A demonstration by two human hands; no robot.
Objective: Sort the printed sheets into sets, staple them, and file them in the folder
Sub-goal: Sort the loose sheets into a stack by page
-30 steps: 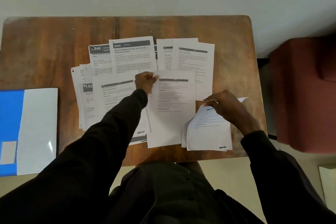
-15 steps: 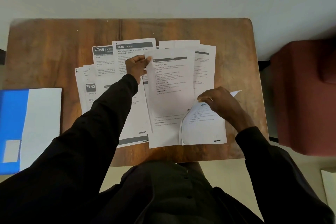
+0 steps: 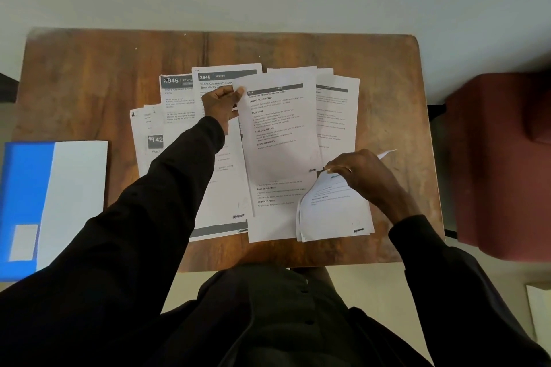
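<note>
1. On the brown wooden table (image 3: 89, 74), white printed sheets (image 3: 179, 116) lie fanned and overlapping.
2. Thumb and fingers of the left hand (image 3: 222, 106) clamp one text sheet (image 3: 280, 134) by its top corner.
3. Fingers of the right hand (image 3: 362, 173) pinch a curled white stack (image 3: 334, 211), front right.
4. Far left, the blue-and-white folder (image 3: 26, 188) lies apart.

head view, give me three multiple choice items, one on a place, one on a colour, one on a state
1. Where does the blue folder lie?
A. left of the sheets
B. under the sheets
C. in the person's lap

2. What colour is the seat right of the table?
A. green
B. maroon
C. yellow

3. What is the left hand doing?
A. lying flat, empty
B. holding a stapler
C. pinching a printed sheet by its top corner

Answers: 1 A, the folder sits at the table's left edge, apart from the papers; 2 B, the upholstery is dark red; 3 C, thumb and fingers grip the sheet's top left corner.
</note>
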